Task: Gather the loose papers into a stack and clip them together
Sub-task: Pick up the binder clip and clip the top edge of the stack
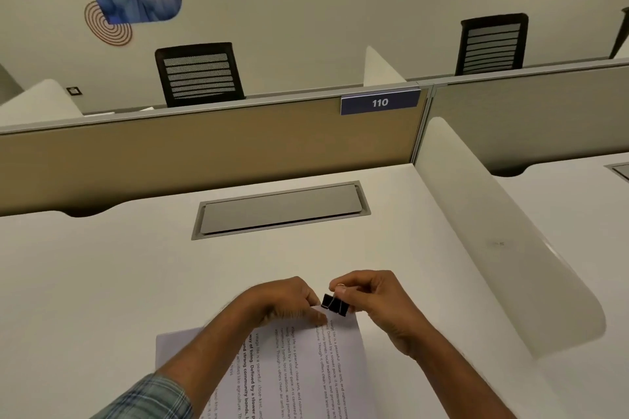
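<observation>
A stack of printed papers (306,360) lies on the white desk (102,282) in front of me, its far edge raised a little. My left hand (282,303) pinches that far edge, thumb on top. My right hand (377,299) grips the wire handles of a black binder clip (335,304), whose jaws sit on the far right corner of the stack. Another sheet (177,347) pokes out to the left beneath my left forearm.
A grey cable hatch (282,209) is set into the desk beyond my hands. A tan partition (204,150) with a "110" label closes the back, and a curved white divider (503,248) runs along the right. Black chairs stand behind the partition.
</observation>
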`<state>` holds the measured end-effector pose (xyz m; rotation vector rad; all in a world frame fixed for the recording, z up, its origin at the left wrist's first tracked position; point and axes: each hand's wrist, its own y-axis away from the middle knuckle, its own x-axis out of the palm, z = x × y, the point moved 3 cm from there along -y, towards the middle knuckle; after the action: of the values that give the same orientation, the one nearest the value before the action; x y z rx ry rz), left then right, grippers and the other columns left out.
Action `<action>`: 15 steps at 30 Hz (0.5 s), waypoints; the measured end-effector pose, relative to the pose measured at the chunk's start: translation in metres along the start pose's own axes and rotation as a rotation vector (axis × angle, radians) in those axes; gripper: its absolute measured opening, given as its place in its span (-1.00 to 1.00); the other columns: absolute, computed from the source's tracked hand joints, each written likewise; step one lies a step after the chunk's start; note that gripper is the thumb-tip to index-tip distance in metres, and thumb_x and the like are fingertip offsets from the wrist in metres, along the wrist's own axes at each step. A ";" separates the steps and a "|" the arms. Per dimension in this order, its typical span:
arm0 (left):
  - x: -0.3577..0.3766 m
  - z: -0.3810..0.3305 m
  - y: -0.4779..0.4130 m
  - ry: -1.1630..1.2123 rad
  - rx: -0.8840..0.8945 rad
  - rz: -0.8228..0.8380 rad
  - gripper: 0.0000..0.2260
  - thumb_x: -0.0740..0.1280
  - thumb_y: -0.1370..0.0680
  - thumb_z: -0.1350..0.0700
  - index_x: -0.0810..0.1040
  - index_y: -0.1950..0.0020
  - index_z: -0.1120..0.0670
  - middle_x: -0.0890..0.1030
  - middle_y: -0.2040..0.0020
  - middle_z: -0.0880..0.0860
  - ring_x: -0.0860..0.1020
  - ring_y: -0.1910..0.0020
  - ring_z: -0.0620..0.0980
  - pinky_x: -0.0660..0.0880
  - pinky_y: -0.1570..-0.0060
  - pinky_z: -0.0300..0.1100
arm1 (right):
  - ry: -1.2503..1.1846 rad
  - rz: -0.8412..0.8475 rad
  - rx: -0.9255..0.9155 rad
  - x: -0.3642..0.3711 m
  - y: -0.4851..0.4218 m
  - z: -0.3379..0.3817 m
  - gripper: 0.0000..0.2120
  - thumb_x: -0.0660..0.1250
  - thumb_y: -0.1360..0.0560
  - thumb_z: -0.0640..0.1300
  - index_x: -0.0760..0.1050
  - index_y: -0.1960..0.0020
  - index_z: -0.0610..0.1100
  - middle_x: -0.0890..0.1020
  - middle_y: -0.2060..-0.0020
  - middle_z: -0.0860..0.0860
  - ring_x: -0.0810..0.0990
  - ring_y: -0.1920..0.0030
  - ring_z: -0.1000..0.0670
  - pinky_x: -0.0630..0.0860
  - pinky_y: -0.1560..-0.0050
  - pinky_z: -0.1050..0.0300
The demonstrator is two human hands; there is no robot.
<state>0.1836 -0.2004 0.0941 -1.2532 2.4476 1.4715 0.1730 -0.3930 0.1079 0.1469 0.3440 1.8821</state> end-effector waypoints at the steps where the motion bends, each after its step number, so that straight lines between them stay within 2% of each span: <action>1: 0.000 0.002 0.002 0.003 -0.002 0.000 -0.80 0.49 -0.48 -0.05 0.77 -0.02 0.02 0.78 -0.04 0.08 0.68 0.11 -0.02 0.63 -0.08 -0.04 | 0.004 -0.003 -0.009 0.003 0.000 0.002 -0.89 0.45 -0.55 -0.17 0.76 0.05 -0.11 0.78 0.11 -0.05 0.67 0.17 0.05 0.62 0.04 0.17; 4: -0.002 0.008 0.008 0.012 -0.015 0.008 -0.76 0.49 -0.49 -0.06 0.77 -0.07 0.03 0.79 -0.05 0.08 0.71 0.09 0.01 0.64 -0.16 0.01 | 0.012 -0.008 -0.028 0.012 -0.003 0.007 -0.87 0.45 -0.55 -0.11 0.77 0.07 -0.11 0.78 0.11 -0.03 0.70 0.08 -0.10 0.63 -0.04 0.07; 6: -0.004 0.011 0.013 0.012 -0.014 0.005 -0.74 0.48 -0.50 -0.05 0.76 -0.11 0.04 0.78 -0.06 0.08 0.72 0.07 0.02 0.64 -0.17 0.03 | -0.007 0.007 -0.028 0.016 -0.005 0.010 -0.89 0.46 -0.55 -0.14 0.76 0.03 -0.11 0.78 0.08 -0.03 0.72 -0.01 -0.10 0.64 -0.09 0.07; 9: -0.007 0.014 0.021 0.014 -0.002 0.001 -0.73 0.47 -0.52 -0.05 0.75 -0.13 0.06 0.78 -0.08 0.10 0.71 0.07 0.04 0.64 -0.17 0.05 | -0.048 0.037 -0.025 0.021 -0.007 0.015 -0.90 0.47 -0.53 -0.23 0.75 0.00 -0.13 0.78 0.07 -0.11 0.71 0.05 -0.03 0.61 -0.02 0.18; 13: -0.012 0.017 0.030 0.025 0.016 -0.006 -0.74 0.47 -0.54 -0.03 0.75 -0.14 0.08 0.77 -0.11 0.12 0.71 0.08 0.04 0.65 -0.14 0.00 | -0.109 0.030 -0.016 0.028 -0.011 0.021 -0.87 0.50 -0.48 -0.31 0.73 -0.01 -0.17 0.74 0.07 -0.27 0.71 0.06 -0.05 0.60 -0.06 0.13; 15: -0.014 0.019 0.034 0.031 0.025 -0.012 -0.75 0.46 -0.55 -0.02 0.75 -0.13 0.08 0.77 -0.10 0.12 0.70 0.12 0.02 0.65 -0.10 -0.05 | -0.111 0.017 -0.018 0.031 -0.014 0.024 -0.85 0.51 -0.46 -0.34 0.73 -0.01 -0.18 0.74 0.07 -0.27 0.72 0.04 -0.08 0.61 -0.11 0.09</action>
<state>0.1649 -0.1695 0.1138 -1.2933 2.4656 1.4255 0.1814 -0.3564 0.1242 0.2419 0.2512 1.8847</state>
